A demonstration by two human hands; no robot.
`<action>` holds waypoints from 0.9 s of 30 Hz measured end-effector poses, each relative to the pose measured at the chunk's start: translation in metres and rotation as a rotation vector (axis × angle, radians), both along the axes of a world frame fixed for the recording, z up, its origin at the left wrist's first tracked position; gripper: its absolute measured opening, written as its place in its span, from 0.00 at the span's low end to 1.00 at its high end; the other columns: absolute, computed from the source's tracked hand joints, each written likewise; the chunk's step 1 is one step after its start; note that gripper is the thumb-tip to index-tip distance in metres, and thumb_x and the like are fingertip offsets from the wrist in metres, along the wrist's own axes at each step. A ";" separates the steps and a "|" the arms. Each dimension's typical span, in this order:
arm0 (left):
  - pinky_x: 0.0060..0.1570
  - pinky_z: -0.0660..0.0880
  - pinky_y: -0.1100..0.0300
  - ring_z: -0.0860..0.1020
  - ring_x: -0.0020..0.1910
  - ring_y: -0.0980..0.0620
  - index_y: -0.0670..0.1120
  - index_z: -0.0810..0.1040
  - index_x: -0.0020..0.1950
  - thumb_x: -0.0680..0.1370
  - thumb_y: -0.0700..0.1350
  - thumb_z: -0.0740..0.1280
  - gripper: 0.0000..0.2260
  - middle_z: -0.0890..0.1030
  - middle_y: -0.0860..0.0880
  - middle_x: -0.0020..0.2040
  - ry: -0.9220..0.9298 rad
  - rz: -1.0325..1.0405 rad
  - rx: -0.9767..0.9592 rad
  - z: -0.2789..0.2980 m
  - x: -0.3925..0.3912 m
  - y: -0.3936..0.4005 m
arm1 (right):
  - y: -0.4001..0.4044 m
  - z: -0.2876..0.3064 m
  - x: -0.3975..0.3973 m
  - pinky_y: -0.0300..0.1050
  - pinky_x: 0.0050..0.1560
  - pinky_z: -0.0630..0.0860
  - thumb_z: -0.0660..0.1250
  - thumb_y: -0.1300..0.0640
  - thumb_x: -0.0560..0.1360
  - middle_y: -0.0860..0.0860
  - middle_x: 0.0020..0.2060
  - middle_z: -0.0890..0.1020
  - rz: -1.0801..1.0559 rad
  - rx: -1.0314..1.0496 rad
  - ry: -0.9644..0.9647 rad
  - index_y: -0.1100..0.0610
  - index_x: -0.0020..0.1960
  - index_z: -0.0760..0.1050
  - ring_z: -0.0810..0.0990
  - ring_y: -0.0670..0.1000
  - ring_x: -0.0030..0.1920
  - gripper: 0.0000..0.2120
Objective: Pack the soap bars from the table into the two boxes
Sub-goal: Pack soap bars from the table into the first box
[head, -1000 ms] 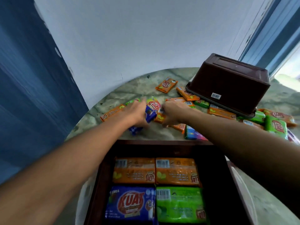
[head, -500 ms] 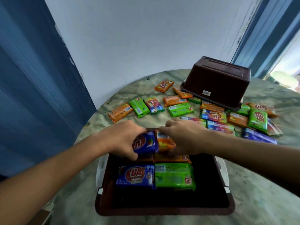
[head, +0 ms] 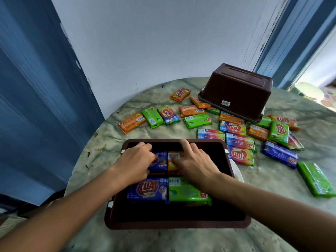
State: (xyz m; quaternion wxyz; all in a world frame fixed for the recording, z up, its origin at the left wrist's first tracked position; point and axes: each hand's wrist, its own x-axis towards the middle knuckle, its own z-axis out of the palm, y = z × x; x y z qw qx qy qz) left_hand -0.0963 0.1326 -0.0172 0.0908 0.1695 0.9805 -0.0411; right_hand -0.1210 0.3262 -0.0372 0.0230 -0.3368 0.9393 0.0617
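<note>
An open brown box [head: 178, 223] sits in front of me on the round table. Inside it my left hand [head: 135, 163] rests on a blue soap bar [head: 161, 163], and my right hand [head: 192, 163] rests on an orange soap bar [head: 171, 160], both at the box's far end. A blue bar [head: 147, 190] and a green bar [head: 187, 192] lie nearer to me in the box. A second brown box [head: 236, 91] stands upside down at the back right. Several orange, green, blue and rainbow bars [head: 240, 142] lie scattered on the table between the boxes.
The marbled table [head: 91, 160] ends in a curved rim at left and back. A white wall is behind it, a blue door to the left, and a blue door frame at right. A lone green bar [head: 316, 179] lies far right.
Both hands came back from the scattered pile with a blue and an orange bar and lowered them into the near box, onto the bars at its far end.
</note>
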 end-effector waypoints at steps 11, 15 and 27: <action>0.54 0.74 0.54 0.67 0.61 0.48 0.48 0.71 0.67 0.73 0.56 0.68 0.25 0.69 0.47 0.60 -0.022 -0.004 0.028 -0.007 0.004 0.002 | 0.018 -0.001 0.020 0.57 0.74 0.50 0.58 0.38 0.77 0.59 0.76 0.35 0.109 -0.001 -0.203 0.51 0.78 0.44 0.46 0.62 0.76 0.38; 0.56 0.74 0.55 0.64 0.64 0.48 0.48 0.63 0.73 0.74 0.60 0.65 0.31 0.66 0.46 0.65 0.000 -0.002 0.023 -0.010 0.015 0.001 | 0.031 0.003 0.021 0.53 0.75 0.45 0.60 0.40 0.77 0.57 0.77 0.38 0.130 -0.022 -0.246 0.47 0.78 0.45 0.43 0.59 0.77 0.37; 0.54 0.75 0.51 0.76 0.56 0.51 0.51 0.74 0.65 0.74 0.55 0.67 0.21 0.77 0.51 0.59 0.002 0.049 0.244 0.047 0.044 0.002 | 0.031 0.055 0.026 0.53 0.72 0.59 0.61 0.41 0.77 0.56 0.78 0.48 0.173 -0.095 -0.190 0.48 0.78 0.48 0.47 0.56 0.77 0.36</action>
